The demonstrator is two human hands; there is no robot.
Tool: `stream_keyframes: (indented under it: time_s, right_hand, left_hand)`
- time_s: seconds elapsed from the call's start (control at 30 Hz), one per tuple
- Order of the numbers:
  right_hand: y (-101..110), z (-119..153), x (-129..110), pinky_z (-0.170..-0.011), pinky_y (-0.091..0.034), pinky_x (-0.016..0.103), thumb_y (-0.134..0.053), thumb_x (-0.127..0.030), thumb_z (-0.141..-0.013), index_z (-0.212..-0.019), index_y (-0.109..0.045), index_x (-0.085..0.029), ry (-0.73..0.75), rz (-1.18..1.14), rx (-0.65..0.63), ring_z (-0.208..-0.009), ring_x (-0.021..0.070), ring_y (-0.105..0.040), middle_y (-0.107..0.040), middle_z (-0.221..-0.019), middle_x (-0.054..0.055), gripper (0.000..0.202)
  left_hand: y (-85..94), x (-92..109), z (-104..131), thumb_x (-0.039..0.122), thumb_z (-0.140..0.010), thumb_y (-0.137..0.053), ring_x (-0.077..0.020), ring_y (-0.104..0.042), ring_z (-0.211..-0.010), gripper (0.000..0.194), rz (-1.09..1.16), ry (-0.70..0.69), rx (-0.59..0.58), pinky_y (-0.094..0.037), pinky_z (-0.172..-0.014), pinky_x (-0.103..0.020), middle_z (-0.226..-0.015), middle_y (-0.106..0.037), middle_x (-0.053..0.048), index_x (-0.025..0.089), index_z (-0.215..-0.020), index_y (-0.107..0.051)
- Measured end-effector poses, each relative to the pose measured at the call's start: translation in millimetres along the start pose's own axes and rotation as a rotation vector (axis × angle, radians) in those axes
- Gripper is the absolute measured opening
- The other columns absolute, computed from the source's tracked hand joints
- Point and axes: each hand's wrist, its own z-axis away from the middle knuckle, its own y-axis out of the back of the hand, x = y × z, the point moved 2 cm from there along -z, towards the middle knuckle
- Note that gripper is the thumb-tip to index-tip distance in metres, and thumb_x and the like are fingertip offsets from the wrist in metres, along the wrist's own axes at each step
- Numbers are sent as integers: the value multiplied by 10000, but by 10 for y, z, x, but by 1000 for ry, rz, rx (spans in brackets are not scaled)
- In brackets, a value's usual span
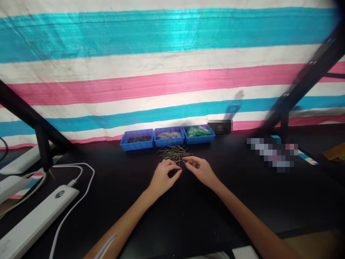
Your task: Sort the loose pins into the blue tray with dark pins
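Note:
My left hand (164, 177) and my right hand (199, 169) rest close together on the black table (188, 216), fingertips pinched toward each other. My right hand pinches a small thin pin between thumb and forefinger at its tip. My left hand's fingers are curled with thumb meeting forefinger; whether it holds anything is too small to tell. Just beyond both hands lies a loose pile of thin metal pins (174, 152).
Three blue trays line the back edge: left (137, 140) with dark pins, middle (169, 136) with greyish parts, right (198, 133) with green parts. White power strips (35, 223) and cables lie at left. Black frame bars slant at both sides. A striped tarp hangs behind.

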Motion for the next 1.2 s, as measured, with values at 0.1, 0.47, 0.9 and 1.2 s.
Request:
stream_keyframes:
  time_s: [0.1,0.47,0.9,1.2]
  right_hand:
    - [-42,13,-19,-536,-409,227,-535,-279,-751,-934,-670,-177,-22,-76,-58,-567,102,-499,-654,-760,25,250]
    - [-138,52,-55,-594,-451,227,-591,-334,-743,-852,-623,-172,5,-258,-127,-666,115,-562,-631,-801,23,198]
    - [-153,111,-131,-473,-360,209,-580,-337,-753,-768,-660,-174,58,-56,-84,-513,80,-447,-610,-676,3,182]
    - [-228,153,-175,-479,-329,210,-564,-301,-775,-754,-645,-172,119,-74,-86,-529,76,-420,-585,-690,-8,154]
  left_hand:
    - [-28,14,12,312,-812,-532,-167,-537,-811,161,5,-7,-15,-404,-789,-344,-871,-623,-25,219,-851,-658]
    - [-46,2,-7,274,-783,-578,-148,-552,-760,109,221,75,73,-424,-641,-262,-795,-623,-28,205,-786,-662]
    - [55,11,-22,365,-723,-642,-109,-495,-627,180,392,198,248,-375,-527,-237,-747,-567,-15,189,-741,-671]
    - [62,19,-35,331,-735,-629,-98,-483,-621,165,415,205,259,-363,-521,-228,-755,-549,-13,171,-700,-641]
